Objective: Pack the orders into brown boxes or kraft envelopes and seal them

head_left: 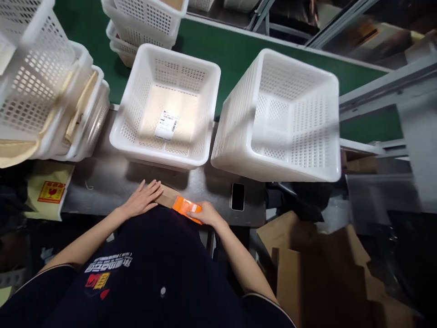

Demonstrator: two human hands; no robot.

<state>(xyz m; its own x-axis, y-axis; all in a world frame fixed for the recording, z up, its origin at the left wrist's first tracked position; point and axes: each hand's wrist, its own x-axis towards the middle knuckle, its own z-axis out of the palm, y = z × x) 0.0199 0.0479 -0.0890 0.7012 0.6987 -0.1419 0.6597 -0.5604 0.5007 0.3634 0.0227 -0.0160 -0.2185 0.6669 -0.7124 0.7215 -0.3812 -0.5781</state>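
My left hand (143, 199) lies flat with its fingers stretched out, on the left part of a narrow piece of brown cardboard (168, 196) at the metal table's front edge. My right hand (207, 214) is closed around the right end of a glossy orange object (186, 207) with a small white patch; its exact kind I cannot make out. The orange object's left end meets or overlaps the right end of the cardboard. My thumb and fingers cover part of the orange object.
Behind my hands stands a white basket (118, 136) with a labelled, cream-coloured item (184, 118) inside. Nested white baskets (235, 123) stand to its right, more baskets (85, 136) to the left. A phone (237, 197) lies on the metal table (102, 182). Cardboard boxes (288, 282) are at lower right.
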